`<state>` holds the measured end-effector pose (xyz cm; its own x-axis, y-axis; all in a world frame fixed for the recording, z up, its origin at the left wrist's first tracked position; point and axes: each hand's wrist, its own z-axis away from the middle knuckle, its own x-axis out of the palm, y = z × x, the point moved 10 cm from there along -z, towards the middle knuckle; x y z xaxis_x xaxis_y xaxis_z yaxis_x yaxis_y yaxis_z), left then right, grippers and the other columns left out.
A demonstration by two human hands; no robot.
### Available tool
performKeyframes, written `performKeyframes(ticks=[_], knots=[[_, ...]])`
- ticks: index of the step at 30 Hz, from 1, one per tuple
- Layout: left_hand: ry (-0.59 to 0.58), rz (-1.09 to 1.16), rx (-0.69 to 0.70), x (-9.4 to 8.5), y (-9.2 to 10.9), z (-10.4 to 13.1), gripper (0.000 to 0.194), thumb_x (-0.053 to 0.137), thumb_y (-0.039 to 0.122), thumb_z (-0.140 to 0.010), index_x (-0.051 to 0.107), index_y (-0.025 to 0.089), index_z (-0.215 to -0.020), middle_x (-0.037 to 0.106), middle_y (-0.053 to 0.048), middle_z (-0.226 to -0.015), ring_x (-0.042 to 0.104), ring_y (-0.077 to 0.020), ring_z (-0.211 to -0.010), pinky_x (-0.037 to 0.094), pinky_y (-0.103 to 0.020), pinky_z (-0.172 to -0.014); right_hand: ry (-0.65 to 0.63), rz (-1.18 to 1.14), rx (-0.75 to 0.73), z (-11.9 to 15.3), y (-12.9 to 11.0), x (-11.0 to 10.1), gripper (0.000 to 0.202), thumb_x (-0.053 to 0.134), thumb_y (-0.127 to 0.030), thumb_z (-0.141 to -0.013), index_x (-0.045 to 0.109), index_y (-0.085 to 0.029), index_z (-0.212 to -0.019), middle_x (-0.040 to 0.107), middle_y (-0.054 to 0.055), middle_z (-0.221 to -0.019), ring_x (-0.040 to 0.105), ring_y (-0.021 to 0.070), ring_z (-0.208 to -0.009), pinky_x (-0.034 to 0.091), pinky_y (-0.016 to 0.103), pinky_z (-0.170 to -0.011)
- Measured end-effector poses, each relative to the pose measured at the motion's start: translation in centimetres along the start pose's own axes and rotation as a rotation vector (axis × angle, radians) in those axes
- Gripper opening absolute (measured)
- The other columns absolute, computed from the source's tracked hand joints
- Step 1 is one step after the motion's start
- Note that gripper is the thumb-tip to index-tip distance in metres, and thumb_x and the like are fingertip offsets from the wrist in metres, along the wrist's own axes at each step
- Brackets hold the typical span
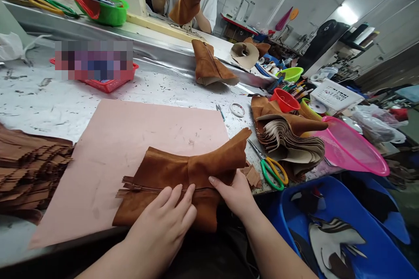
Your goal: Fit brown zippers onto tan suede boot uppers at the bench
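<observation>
A brown suede boot upper [170, 166] with a zipper along its length lies at the near edge of a pink sheet [131, 126]. My left hand [163, 216] rests on it, fingers stretched out flat near the zipper. At the right end, my right hand [238, 192] grips the upper, thumb on top and the other fingers mostly hidden behind the suede. Loose strips with the zipper's end stick out on the left side. Green-and-yellow-handled scissors [269, 166] lie just right of the upper, beside small brown scraps [252, 176].
Stacked brown pieces lie left [32, 174] and right [290, 139]. Behind are a red basket [109, 85], small snips [220, 112], a tape roll [237, 110] and another upper [212, 65]. A blue tub [284, 209] stands lower right. Across the table, a person [207, 0] handles a brown upper.
</observation>
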<state>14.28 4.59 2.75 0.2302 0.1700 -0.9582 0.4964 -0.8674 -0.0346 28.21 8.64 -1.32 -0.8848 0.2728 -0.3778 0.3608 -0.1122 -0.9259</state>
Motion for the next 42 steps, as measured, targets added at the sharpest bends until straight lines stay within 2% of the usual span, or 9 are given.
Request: performKeyframes(ticks=[3,6,10,16,18,23,29,34,42], knots=[[-0.017,-0.017,0.028,0.2,0.8,-0.7,0.027,0.057,0.035,-0.068,0.063,0.016,-0.088,0.062,-0.013,-0.112,0.055,-0.0264,-0.103,0.034,-0.037,-0.088,0.002,0.052,-0.009,0.1,0.1,0.0,0.046,0.065,-0.03,-0.069,0.054,-0.015,-0.112,0.065,0.009,-0.101,0.058,0.0265,-0.099,0.044,0.042,-0.09],[-0.071,-0.025,0.038,1.0,1.4,-1.0,0.038,0.056,0.041,-0.069,0.061,0.016,-0.098,0.06,-0.014,-0.116,0.054,-0.0293,-0.105,0.035,-0.039,-0.087,-0.011,0.105,-0.017,0.2,-0.2,0.0,0.039,0.063,-0.03,-0.07,0.059,-0.016,-0.106,0.065,0.009,-0.099,0.057,0.0276,-0.101,0.045,0.041,-0.088],[-0.095,-0.041,0.039,1.6,2.1,-1.3,0.037,0.05,0.039,-0.075,0.058,0.016,-0.104,0.056,-0.014,-0.121,0.05,-0.0283,-0.111,0.034,-0.039,-0.089,-0.006,0.136,-0.024,0.3,-0.2,0.1,0.034,0.062,-0.028,-0.071,0.059,-0.017,-0.103,0.065,0.009,-0.1,0.057,0.0267,-0.1,0.045,0.041,-0.087],[-0.155,0.001,0.081,2.1,2.7,-2.0,0.045,0.051,0.042,-0.075,0.056,0.014,-0.109,0.053,-0.017,-0.123,0.051,-0.032,-0.109,0.033,-0.042,-0.088,-0.037,0.059,-0.039,0.6,-0.1,0.3,0.033,0.061,-0.026,-0.072,0.057,-0.019,-0.105,0.064,0.007,-0.1,0.055,0.0239,-0.104,0.044,0.038,-0.09],[-0.136,0.007,0.098,1.9,2.8,-2.2,0.046,0.052,0.043,-0.074,0.056,0.012,-0.108,0.054,-0.018,-0.121,0.051,-0.0306,-0.109,0.031,-0.041,-0.09,-0.089,0.027,-0.027,0.3,-0.2,0.1,0.032,0.061,-0.025,-0.072,0.058,-0.019,-0.103,0.063,0.007,-0.103,0.054,0.024,-0.105,0.043,0.039,-0.092],[-0.088,-0.018,0.115,1.9,3.0,-2.2,0.044,0.055,0.043,-0.071,0.058,0.011,-0.102,0.056,-0.02,-0.119,0.049,-0.0299,-0.111,0.03,-0.04,-0.09,-0.359,-0.115,0.104,-1.1,0.1,0.5,0.027,0.062,-0.025,-0.069,0.063,-0.017,-0.095,0.067,0.005,-0.096,0.061,0.0237,-0.093,0.048,0.038,-0.083],[-0.016,-0.108,0.062,1.8,3.3,-2.4,0.032,0.054,0.033,-0.073,0.06,0.012,-0.096,0.058,-0.019,-0.116,0.052,-0.0303,-0.108,0.031,-0.039,-0.089,-0.445,0.038,0.102,-3.6,-0.1,-0.3,0.025,0.07,-0.022,-0.059,0.068,-0.019,-0.084,0.07,0.0,-0.087,0.063,0.0226,-0.086,0.051,0.036,-0.077],[-0.029,-0.119,0.06,1.9,3.6,-2.8,0.029,0.052,0.028,-0.075,0.061,0.011,-0.096,0.06,-0.019,-0.113,0.053,-0.0313,-0.106,0.032,-0.04,-0.089,-0.469,0.093,0.072,-4.1,-0.4,-0.7,0.028,0.074,-0.017,-0.049,0.069,-0.02,-0.076,0.07,-0.002,-0.079,0.063,0.0225,-0.08,0.052,0.034,-0.072],[-0.071,-0.198,0.078,1.8,4.2,-3.4,0.039,0.057,0.038,-0.071,0.062,0.009,-0.097,0.06,-0.02,-0.112,0.053,-0.0339,-0.104,0.031,-0.041,-0.087,-0.388,0.17,0.021,-3.8,0.0,-1.1,0.028,0.075,-0.021,-0.051,0.067,-0.018,-0.077,0.069,0.001,-0.078,0.063,0.0229,-0.077,0.051,0.033,-0.067]])
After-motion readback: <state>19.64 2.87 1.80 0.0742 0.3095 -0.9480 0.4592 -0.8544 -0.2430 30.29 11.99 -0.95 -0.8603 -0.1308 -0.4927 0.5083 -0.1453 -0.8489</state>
